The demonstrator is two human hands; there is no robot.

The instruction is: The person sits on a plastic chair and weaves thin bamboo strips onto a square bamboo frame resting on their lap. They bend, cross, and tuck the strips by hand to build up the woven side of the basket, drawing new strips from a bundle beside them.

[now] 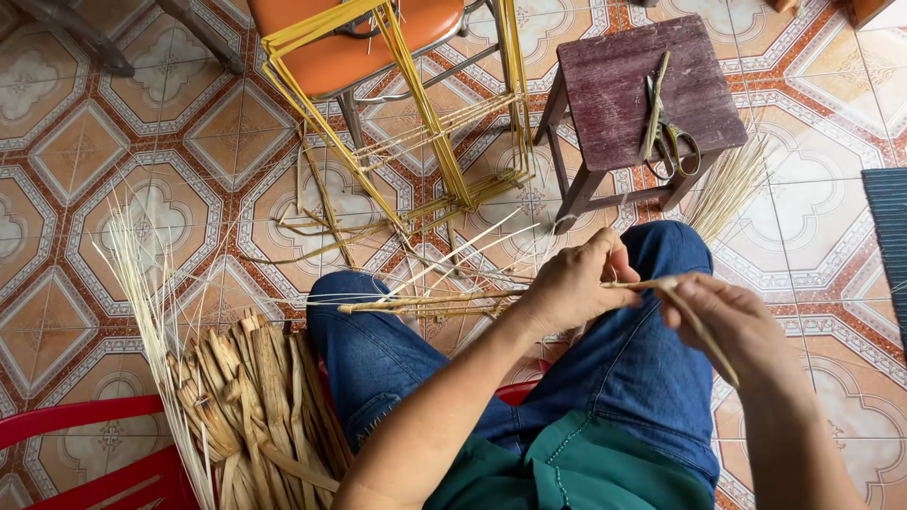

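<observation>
Seated over a patterned tile floor [189,189], with a dark wooden stool [652,85] at one o'clock, the left hand [572,283] and right hand [727,316] each pinched a thin bundle of reed strips [425,302] above the knees, which looked liable to snap or slip if bent sharply.

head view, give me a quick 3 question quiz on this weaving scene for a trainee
1. True or false: the scissors lie on the floor tiles.
2. Which hand grips the bundle of thin strips running out to the left? A) left hand B) right hand C) neither
3. Fill in: the heap of dried leaf strips lies beside the person's ____ leg.

Key
1. False: they rest on the small dark wooden stool.
2. A; the right hand pinches a single strip.
3. Left.
</observation>
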